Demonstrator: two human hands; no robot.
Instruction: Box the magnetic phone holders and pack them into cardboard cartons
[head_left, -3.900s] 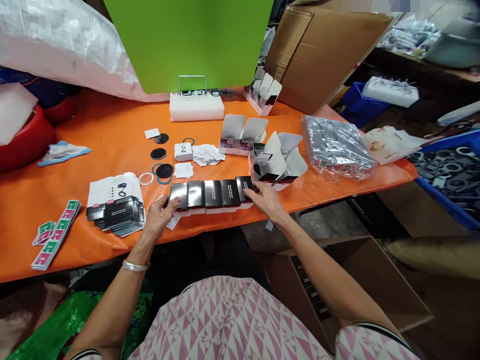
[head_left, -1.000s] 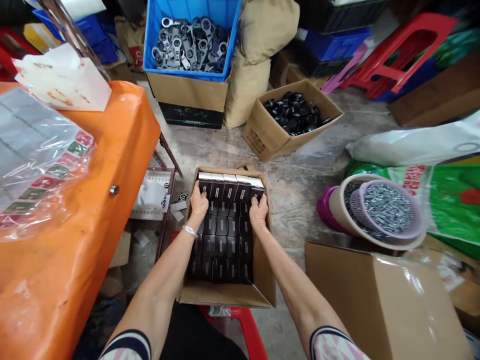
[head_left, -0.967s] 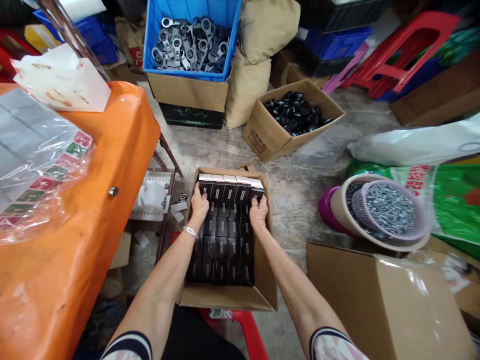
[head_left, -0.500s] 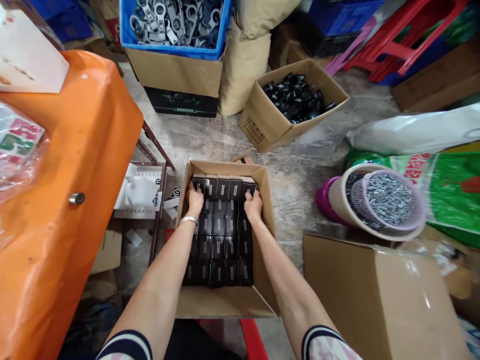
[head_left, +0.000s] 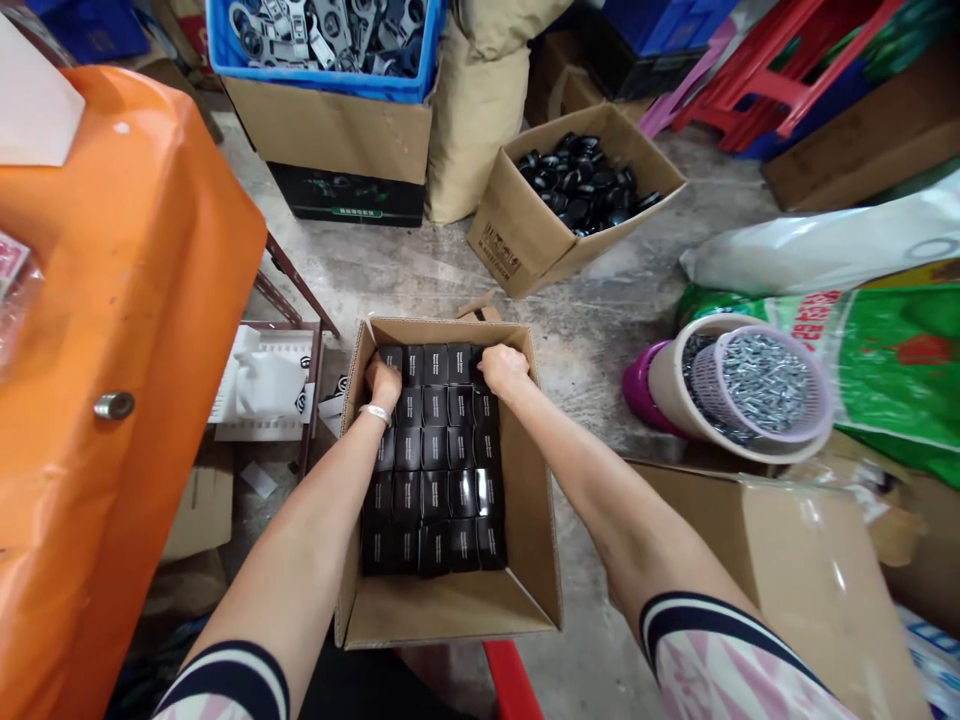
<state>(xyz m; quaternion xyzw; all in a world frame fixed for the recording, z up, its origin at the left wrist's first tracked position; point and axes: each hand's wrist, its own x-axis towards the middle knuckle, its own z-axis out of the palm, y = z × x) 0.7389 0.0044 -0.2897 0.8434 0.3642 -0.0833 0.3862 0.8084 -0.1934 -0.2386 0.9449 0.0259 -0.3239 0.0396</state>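
An open cardboard carton [head_left: 420, 612] stands before me, holding several rows of small black boxes [head_left: 435, 448] with fine white print. At the left end of the farthest row, my left hand [head_left: 384, 384], with a bracelet at the wrist, is closed against the end box, its fingertips partly hidden by the carton wall. My right hand [head_left: 504, 370] grips the other end of that row, knuckles up and fingers curled out of sight. The far row [head_left: 436, 364] sits between both hands, about level with the rows nearer me.
An orange-covered table [head_left: 150, 270] is at left, a white tray [head_left: 225, 425] beside it. Beyond the carton are a box of black round parts [head_left: 581, 190] and a blue crate of grey metal-looking parts [head_left: 322, 85]. A basket of screws [head_left: 765, 385] and a large carton [head_left: 810, 570] stand right.
The far row of small black boxes has sunk lower into the carton between my hands. My right hand has curled tighter and shifted slightly up. The view has moved a little.
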